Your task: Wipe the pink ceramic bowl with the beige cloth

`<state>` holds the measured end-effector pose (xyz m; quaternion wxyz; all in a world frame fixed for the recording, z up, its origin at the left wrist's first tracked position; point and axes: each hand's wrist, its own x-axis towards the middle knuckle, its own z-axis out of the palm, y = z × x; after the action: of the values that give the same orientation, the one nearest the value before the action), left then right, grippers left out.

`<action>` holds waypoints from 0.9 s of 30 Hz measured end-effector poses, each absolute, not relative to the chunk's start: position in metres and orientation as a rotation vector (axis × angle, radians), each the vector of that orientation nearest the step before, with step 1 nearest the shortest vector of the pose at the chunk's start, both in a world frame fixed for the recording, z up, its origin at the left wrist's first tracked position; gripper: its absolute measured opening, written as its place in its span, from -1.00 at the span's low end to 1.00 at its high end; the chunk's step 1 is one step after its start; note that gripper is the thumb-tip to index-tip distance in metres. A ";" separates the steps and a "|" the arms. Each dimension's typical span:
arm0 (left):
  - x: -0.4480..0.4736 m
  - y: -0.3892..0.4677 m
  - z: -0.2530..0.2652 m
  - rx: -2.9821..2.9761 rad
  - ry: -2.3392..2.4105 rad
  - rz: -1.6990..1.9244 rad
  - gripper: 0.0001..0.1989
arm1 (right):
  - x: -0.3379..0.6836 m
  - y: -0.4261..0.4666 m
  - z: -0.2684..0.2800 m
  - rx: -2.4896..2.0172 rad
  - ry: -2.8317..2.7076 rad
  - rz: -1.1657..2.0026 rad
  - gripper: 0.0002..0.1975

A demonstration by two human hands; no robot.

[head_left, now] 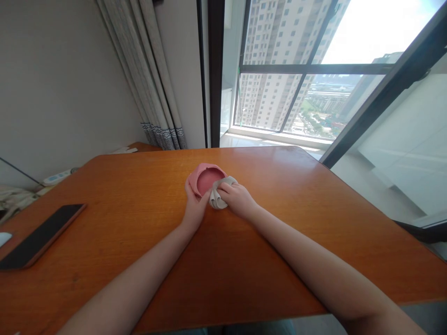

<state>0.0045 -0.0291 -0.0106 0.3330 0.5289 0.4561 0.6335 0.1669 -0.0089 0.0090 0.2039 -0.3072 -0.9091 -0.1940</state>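
A pink angular bowl-like container (208, 179) with a round hollow is tilted just above or on the wooden table, its opening facing me. My left hand (195, 202) grips its left side, thumb along the near rim. In my right hand (237, 197) is a bunched, pale grey cloth (218, 200), pressed against the right edge of the pink container. The folds of the cloth cover part of that rim. Whether the container's underside touches the table cannot be made out.
The brown wooden table (139, 186) spreads around my hands. On the left lies a flat black pad with a brown edge (42, 237), beside a white object (4, 238) cut off by the frame. A white power strip (57, 177) sits past the left edge. Behind are a grey curtain (139, 60) and windows.
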 end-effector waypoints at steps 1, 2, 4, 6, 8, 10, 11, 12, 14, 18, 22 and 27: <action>0.007 -0.031 -0.011 1.358 1.182 1.670 -0.37 | 0.165 -0.011 0.009 -0.855 -2.520 -0.529 -0.77; 0.008 -0.032 -0.012 1.343 1.191 1.677 -0.39 | 0.164 -0.013 0.009 -0.847 -2.513 -0.515 -0.77; 0.007 -0.031 -0.011 1.341 1.238 1.672 -0.46 | 0.164 -0.013 0.009 -0.825 -2.525 -0.487 -0.78; 0.000 -0.026 -0.008 1.379 1.286 1.638 -0.48 | 0.168 -0.008 0.009 -0.803 -2.557 -0.481 -0.78; -0.007 -0.021 -0.007 1.468 1.302 1.592 -0.45 | 0.173 -0.002 0.010 -0.797 -2.584 -0.498 -0.78; -0.011 -0.017 -0.006 1.555 1.299 1.557 -0.44 | 0.177 0.002 0.011 -0.827 -2.604 -0.513 -0.77; -0.012 -0.017 -0.007 1.572 1.302 1.552 -0.44 | 0.177 0.002 0.012 -0.853 -2.615 -0.515 -0.78; -0.012 -0.017 -0.009 1.565 1.309 1.555 -0.45 | 0.176 0.001 0.012 -0.877 -2.628 -0.513 -0.78; -0.008 -0.019 -0.013 1.499 1.315 1.595 -0.45 | 0.171 -0.003 0.013 -0.918 -2.633 -0.492 -0.80; 0.002 -0.021 -0.025 1.334 1.243 1.701 -0.44 | 0.157 -0.015 0.012 -0.951 -2.567 -0.421 -0.83; -0.001 -0.018 -0.026 1.295 1.277 1.658 -0.55 | 0.159 -0.014 0.014 -0.907 -2.618 -0.417 -0.82; -0.011 -0.016 -0.013 1.532 1.291 1.531 -0.49 | 0.177 -0.003 0.013 -0.855 -2.688 -0.417 -0.85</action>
<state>-0.0110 -0.0159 -0.0128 0.3053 0.5786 0.4875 0.5783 0.1771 -0.0029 0.0133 0.1445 -0.2967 -0.9328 -0.1448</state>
